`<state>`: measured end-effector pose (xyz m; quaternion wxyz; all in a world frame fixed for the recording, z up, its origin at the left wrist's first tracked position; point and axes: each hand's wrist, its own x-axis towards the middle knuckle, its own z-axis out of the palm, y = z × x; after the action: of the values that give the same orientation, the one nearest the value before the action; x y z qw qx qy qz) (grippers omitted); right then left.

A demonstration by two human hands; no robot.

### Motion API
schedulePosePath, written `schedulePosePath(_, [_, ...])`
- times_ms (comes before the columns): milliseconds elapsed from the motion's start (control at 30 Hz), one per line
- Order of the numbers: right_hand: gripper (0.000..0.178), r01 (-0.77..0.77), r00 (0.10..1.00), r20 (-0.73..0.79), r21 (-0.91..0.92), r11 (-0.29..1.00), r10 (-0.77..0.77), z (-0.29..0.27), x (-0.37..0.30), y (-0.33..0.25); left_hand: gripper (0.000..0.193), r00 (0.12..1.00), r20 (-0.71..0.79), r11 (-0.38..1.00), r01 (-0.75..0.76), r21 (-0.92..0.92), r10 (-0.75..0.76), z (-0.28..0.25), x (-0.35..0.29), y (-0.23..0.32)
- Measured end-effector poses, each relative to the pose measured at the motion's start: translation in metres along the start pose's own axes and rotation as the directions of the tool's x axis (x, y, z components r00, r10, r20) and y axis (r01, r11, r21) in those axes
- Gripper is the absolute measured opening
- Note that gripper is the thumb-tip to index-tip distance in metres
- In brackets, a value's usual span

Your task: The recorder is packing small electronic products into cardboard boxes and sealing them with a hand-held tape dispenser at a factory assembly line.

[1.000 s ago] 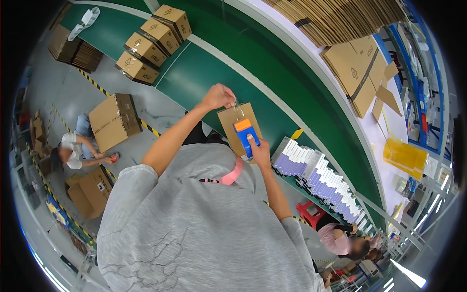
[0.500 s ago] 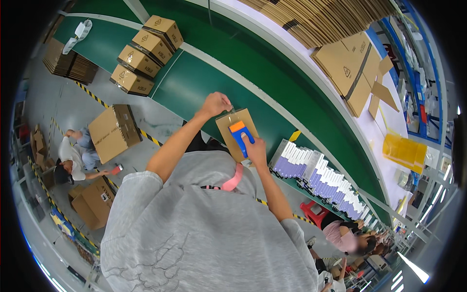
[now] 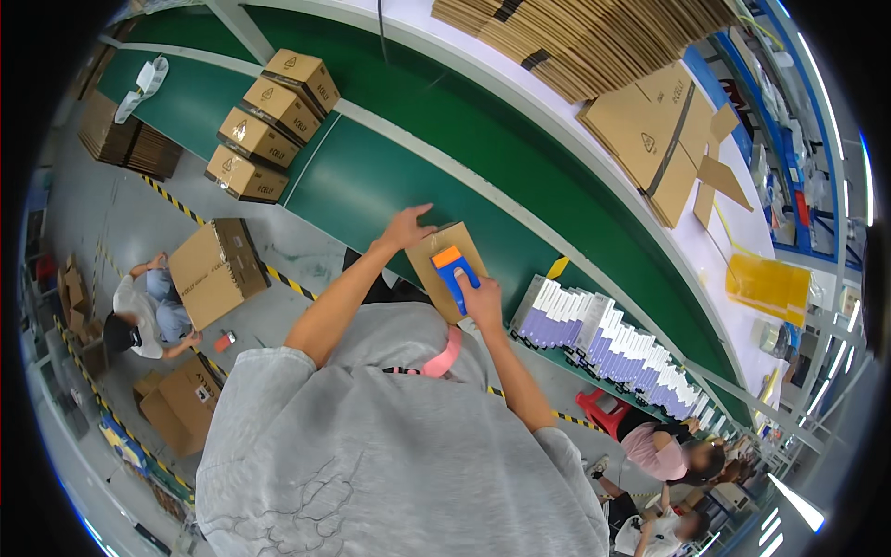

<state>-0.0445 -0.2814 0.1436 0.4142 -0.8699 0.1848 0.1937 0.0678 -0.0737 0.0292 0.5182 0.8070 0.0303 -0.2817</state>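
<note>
A small brown cardboard box (image 3: 467, 245) lies on the near edge of the green work surface (image 3: 362, 176), right in front of me. My right hand (image 3: 481, 299) is wrapped round the handle of a blue tape dispenser (image 3: 455, 283) with an orange head, held over the top of the box. My left hand (image 3: 406, 229) is at the box's far left corner, its thumb and forefinger apart and nothing visible between them. Whether the fingers touch the cardboard I cannot tell. Clear tape is too faint to make out now.
Several closed cartons (image 3: 269, 125) stand in a row at the left. On the right are rows of white-and-purple small boxes (image 3: 594, 330). Flattened cardboard (image 3: 585, 37) is stacked on the white shelf beyond. A person (image 3: 153, 306) handles a large carton (image 3: 215, 269) at the left.
My left hand has gone from a pinch at the box's far edge to spread fingers, slightly nearer me. The dispenser has shifted slightly toward me. The co-worker's hand has left the small red item.
</note>
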Motion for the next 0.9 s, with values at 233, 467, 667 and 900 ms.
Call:
schedulePosePath(233, [0.052,-0.021,1.0,0.021,-0.042,0.999,0.022,0.004,0.0,0.007,0.079,0.816,0.499,0.823,0.479,-0.305,-0.29,0.003,-0.015,-0.032])
schedulePosePath(467, [0.053,-0.006,0.999,0.035,-0.05,0.999,0.008,0.0,-0.005,0.004,0.075,0.792,0.532,0.854,0.471,-0.222,-0.299,-0.005,-0.021,-0.023])
schedulePosePath(667, [0.052,0.059,0.997,0.044,0.062,0.996,-0.062,-0.009,-0.003,0.01,0.07,0.915,0.324,0.935,-0.309,0.173,0.242,0.027,-0.004,0.018])
schedulePosePath(900, [0.05,-0.139,0.926,0.371,0.183,0.973,0.062,-0.023,-0.01,0.027,0.06,0.863,0.395,0.868,-0.431,0.247,0.316,0.018,-0.012,0.039])
